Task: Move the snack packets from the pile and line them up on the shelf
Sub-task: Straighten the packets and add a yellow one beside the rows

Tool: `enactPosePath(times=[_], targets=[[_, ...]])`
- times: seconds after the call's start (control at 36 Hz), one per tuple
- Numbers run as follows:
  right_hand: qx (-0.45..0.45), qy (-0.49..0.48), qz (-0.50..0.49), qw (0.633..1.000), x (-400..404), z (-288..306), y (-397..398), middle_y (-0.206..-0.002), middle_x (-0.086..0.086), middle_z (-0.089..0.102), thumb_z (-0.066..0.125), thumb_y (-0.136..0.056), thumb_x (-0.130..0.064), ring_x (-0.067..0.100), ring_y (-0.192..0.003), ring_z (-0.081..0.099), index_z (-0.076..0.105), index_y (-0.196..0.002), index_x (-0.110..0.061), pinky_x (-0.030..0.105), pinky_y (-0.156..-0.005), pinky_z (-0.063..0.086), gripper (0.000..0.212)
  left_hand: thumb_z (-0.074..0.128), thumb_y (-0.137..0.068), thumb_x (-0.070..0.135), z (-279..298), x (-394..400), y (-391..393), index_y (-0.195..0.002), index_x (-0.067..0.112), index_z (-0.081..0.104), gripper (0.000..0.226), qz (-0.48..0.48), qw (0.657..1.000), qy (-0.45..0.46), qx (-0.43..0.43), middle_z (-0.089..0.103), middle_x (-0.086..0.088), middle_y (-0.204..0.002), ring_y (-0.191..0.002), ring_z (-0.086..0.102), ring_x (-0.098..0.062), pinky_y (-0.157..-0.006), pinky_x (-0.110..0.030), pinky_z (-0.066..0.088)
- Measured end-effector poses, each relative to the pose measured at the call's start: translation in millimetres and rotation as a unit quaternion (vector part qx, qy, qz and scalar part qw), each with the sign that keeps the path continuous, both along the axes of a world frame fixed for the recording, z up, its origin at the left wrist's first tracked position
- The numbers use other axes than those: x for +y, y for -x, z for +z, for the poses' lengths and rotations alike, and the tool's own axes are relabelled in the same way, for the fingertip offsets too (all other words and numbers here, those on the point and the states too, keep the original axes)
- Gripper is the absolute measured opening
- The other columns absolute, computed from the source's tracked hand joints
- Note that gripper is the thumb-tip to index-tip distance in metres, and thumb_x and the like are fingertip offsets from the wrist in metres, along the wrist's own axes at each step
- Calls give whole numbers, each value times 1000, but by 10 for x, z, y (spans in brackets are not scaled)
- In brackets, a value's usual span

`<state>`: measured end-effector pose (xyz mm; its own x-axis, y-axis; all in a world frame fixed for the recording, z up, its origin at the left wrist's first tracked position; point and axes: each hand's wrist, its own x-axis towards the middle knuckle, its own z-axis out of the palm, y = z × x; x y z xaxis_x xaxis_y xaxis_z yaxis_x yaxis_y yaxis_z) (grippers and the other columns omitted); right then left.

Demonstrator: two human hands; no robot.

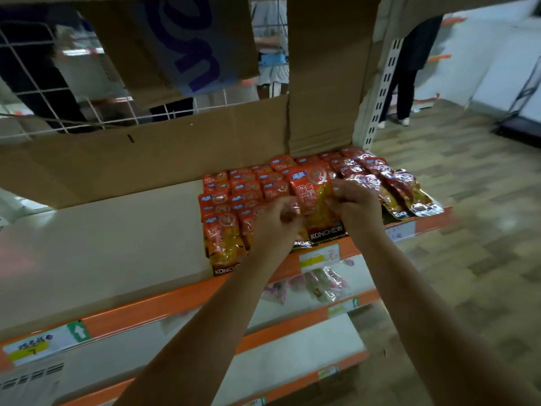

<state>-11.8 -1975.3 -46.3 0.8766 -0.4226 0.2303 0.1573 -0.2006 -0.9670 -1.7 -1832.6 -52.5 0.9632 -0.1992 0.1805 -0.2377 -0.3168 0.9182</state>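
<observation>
Red and gold snack packets marked KONCHEW lie on the white shelf [117, 230] with its orange front edge. Overlapping rows of packets [231, 197] fill the middle of the shelf. A looser pile of packets [389, 183] lies at the shelf's right end. One packet [314, 197] is held between both hands above the rows. My left hand [275, 221] pinches its left edge with curled fingers. My right hand [355, 205] grips its right edge.
Brown cardboard [175, 148] lines the back of the shelf, with wire mesh behind. Lower shelves hold pink-wrapped packets [322, 282]. A white upright post [380, 92] marks the shelf's right end. A person [409, 68] stands in the aisle at the far right.
</observation>
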Motion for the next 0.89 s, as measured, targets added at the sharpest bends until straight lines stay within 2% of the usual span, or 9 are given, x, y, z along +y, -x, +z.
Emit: enactPosePath(times=[0.08, 0.19, 0.25, 0.33, 0.44, 0.56, 0.64, 0.75, 0.89], targets=[[7, 49, -60, 997, -252, -31, -27, -64, -7, 66, 60, -76, 13, 0, -54, 57, 72, -90, -18, 24, -58, 48, 37, 60, -90, 19, -4, -55, 4, -130, 18, 52, 41, -35, 982, -161, -90, 59, 1, -123, -110, 55, -11, -89, -21, 40], [43, 124, -121, 984, -522, -109, -99, -87, 11, 69, 61, -77, 7, 15, -70, 59, 69, -110, -7, 13, -55, 45, 37, 52, -95, 24, 7, -134, 26, -139, 18, 42, 46, -90, 946, -286, -126, 41, -5, -143, -133, 35, -19, -104, -30, 30], [59, 159, -129, 977, -603, -147, -138, -93, 14, 70, 60, -78, 5, 21, -74, 61, 68, -112, -8, 19, -58, 45, 38, 50, -96, 25, -9, -162, 26, -138, 18, 43, 44, -96, 932, -321, -136, 41, -5, -142, -132, 34, -19, -104, -31, 31], [76, 192, -135, 969, -659, -157, -178, -100, 16, 70, 56, -81, 5, 26, -78, 61, 66, -116, -9, 24, -61, 44, 39, 52, -95, 24, -54, -171, 23, -134, 16, 49, 40, -110, 933, -316, -135, 49, -4, -133, -124, 42, -18, -100, -30, 35], [93, 240, -125, 958, -736, -166, -262, -109, 14, 67, 53, -86, 4, 16, -82, 53, 62, -121, -10, 4, -49, 32, 39, 53, -94, 22, -96, -145, 9, -132, 15, 51, 38, -109, 937, -307, -123, 52, -3, -131, -120, 46, -17, -98, -29, 37], [116, 262, -114, 951, -751, -227, -307, -107, 16, 66, 52, -86, 2, 23, -85, 58, 60, -125, -11, 23, -62, 39, 41, 52, -94, 21, -111, -134, 8, -132, 14, 51, 38, -106, 941, -298, -118, 52, -3, -131, -119, 47, -17, -96, -28, 38], [136, 310, -120, 933, -717, -294, -266, -101, 20, 66, 55, -85, -1, 30, -87, 56, 64, -114, -1, 32, -68, 45, 30, 53, -94, 21, -120, -130, 5, -131, 14, 51, 37, -105, 943, -293, -117, 53, -2, -130, -120, 47, -17, -96, -28, 38], [134, 479, -132, 858, -678, -427, -175, -107, 18, 64, 60, -85, -8, 37, -103, 45, 69, -106, -2, 39, -84, 34, 24, 53, -94, 20, -127, -125, -8, -130, 13, 52, 36, -104, 943, -292, -122, 53, -3, -131, -121, 46, -18, -96, -28, 36], [162, 503, -106, 843, -606, -423, -94, -129, 12, 52, 63, -84, -13, 37, -124, 33, 65, -120, -18, 42, -100, 26, 36, 53, -94, 20, -146, -103, -15, -131, 13, 51, 37, -104, 941, -300, -119, 53, -4, -131, -122, 45, -19, -99, -31, 37]])
